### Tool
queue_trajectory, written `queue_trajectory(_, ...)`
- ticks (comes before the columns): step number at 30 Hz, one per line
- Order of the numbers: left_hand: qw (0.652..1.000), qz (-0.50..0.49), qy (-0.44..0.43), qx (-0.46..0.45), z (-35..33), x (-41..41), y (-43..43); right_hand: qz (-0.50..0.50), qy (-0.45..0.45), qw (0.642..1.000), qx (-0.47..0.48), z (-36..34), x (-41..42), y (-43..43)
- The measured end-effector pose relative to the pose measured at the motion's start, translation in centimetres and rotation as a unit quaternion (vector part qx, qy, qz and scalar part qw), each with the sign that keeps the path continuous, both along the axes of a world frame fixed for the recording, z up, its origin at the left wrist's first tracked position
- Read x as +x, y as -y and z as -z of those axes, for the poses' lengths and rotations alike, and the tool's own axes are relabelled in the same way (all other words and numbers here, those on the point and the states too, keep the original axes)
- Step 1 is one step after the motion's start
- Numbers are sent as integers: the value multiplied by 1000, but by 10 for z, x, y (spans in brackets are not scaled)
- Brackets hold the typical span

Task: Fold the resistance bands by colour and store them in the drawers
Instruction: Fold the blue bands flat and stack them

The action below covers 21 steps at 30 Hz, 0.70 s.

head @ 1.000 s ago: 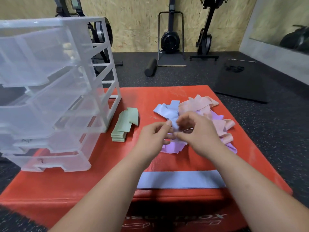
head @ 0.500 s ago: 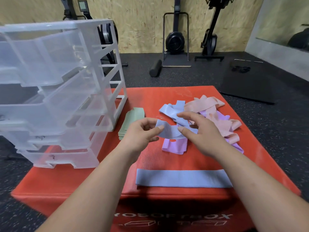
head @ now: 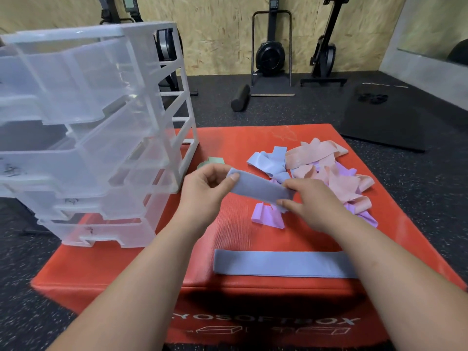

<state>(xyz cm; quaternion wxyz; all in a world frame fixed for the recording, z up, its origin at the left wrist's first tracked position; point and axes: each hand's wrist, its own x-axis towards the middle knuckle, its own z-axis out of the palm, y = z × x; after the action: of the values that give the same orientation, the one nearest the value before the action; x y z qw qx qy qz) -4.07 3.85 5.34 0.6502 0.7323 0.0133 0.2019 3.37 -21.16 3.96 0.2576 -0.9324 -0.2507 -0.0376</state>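
Head view — blue band (head: 258, 190) now drawn out flat between both hands above the red box (head: 141, 262). A second ago the hands were still picking at the heap; half a second ago the band hung slack and curved. The left hand (head: 205, 191) pinches its left end between thumb and curled fingers, and the right hand (head: 314, 201) pinches the right end the same way. By this judgement the band is separated and squared up, ready for its first fold.

Surroundings: a second blue band (head: 281, 264) lies flat along the near edge, unfolded. More blue bands (head: 268, 162) remain tangled with the pink bands (head: 316, 154) and purple bands (head: 268, 217) just beyond the hands — these will need teasing apart. The green stack (head: 215, 160), already folded, is mostly hidden behind the left hand. The clear drawer unit (head: 101, 122) stands at the left with its drawers pulled out; no bands show in them.
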Motion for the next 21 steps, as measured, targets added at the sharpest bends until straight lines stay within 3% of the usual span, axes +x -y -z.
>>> queue_trajectory(4, 997, -70, 1, -13, 5, 0, -15, 53, -8, 998, -22, 2, 9, 36)
queue_trajectory(9, 996, -83, -44, -7, 15, 3, -23, 61, -45, 997, -11, -5, 10, 70)
queue_trajectory(15, 992, -52, -108, 38, 22, -2, -26, 69, -127, 982, 118, -16, -8, 92)
queue_trajectory(21, 986, 13, -156, 60, 23, -25, -22, 119, -279, 911, 281, -8, -28, 106)
